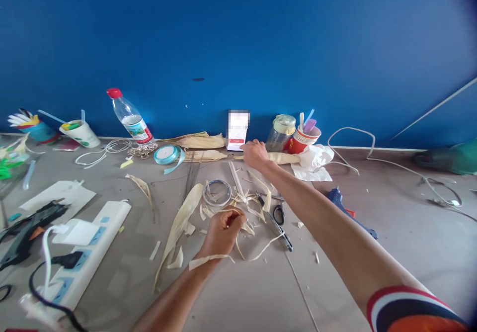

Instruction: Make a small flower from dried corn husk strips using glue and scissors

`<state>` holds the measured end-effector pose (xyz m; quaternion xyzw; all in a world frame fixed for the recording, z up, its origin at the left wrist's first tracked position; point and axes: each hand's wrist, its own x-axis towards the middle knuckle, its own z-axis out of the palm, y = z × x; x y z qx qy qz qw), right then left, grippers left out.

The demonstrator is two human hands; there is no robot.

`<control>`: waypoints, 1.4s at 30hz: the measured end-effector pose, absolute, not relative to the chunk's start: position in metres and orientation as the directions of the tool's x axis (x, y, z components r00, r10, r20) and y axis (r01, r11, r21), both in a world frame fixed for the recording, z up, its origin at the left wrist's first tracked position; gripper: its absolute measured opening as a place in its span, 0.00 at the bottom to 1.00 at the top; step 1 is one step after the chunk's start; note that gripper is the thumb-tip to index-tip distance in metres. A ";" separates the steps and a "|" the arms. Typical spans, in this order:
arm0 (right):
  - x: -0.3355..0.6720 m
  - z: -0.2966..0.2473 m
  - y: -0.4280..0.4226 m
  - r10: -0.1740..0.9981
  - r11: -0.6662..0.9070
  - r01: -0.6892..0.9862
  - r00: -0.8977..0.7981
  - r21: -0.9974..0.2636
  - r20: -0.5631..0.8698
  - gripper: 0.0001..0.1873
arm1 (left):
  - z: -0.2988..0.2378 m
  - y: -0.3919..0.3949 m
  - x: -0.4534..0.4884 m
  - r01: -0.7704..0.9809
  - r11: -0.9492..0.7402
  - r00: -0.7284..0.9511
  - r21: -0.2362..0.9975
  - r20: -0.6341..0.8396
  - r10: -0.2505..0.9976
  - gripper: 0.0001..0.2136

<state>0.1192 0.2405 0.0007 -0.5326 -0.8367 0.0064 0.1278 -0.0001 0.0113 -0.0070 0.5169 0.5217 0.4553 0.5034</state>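
My right hand (pixel 255 154) reaches to the back of the table, a fingertip at the lower right edge of a phone (pixel 237 130). The phone stands upright against the blue wall with its screen lit; the hand holds nothing. Nearer to me, my left hand (pixel 223 228) has its fingers curled and pinched together; what they hold, if anything, is too small to name. A pale strip (pixel 208 260) of dried corn husk lies across the left wrist. Around this hand are husk scraps (pixel 186 212), a ring-shaped roll (pixel 217 193), black-handled scissors (pixel 278 214) and a dark pen-like tool (pixel 282 235).
At left lie a power strip (pixel 108 222) with plugs and a black glue gun (pixel 33 227). Along the wall stand a tilted water bottle (pixel 130 118), a ribbon spool (pixel 166 154), a clear jar (pixel 282 128) and red paper cups (pixel 303 138). A blue glue gun (pixel 348 210) lies right.
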 end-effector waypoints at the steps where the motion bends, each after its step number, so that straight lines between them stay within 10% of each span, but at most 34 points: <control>1: 0.118 0.004 0.240 0.889 0.436 0.885 -0.396 -0.163 0.229 0.19 | -0.007 0.012 0.000 0.080 0.049 0.039 0.996 -0.053 0.998 0.08; 7: 0.124 0.036 0.207 0.859 0.489 0.815 -0.386 -0.311 0.337 0.19 | -0.005 0.012 -0.002 0.048 0.048 0.040 0.998 -0.050 0.998 0.08; 9: 0.135 0.045 0.178 0.842 0.539 0.629 -0.387 -0.560 0.375 0.17 | -0.003 0.012 -0.003 -0.005 0.058 0.024 0.998 -0.058 0.998 0.08; 15: 0.177 0.057 0.077 0.889 0.212 0.405 -0.458 -0.889 0.003 0.14 | 0.000 0.014 -0.005 -0.224 0.056 -0.032 0.973 -0.064 0.997 0.09; 31: 0.173 0.026 0.016 0.931 0.222 0.547 -0.365 -0.807 0.008 0.08 | -0.005 0.010 0.002 -0.201 0.139 0.101 0.970 -0.121 0.988 0.10; 42: 0.185 0.015 0.012 0.869 0.442 0.423 -0.421 -0.791 0.260 0.09 | -0.006 0.011 0.002 -0.107 0.101 -0.032 0.989 -0.105 0.994 0.12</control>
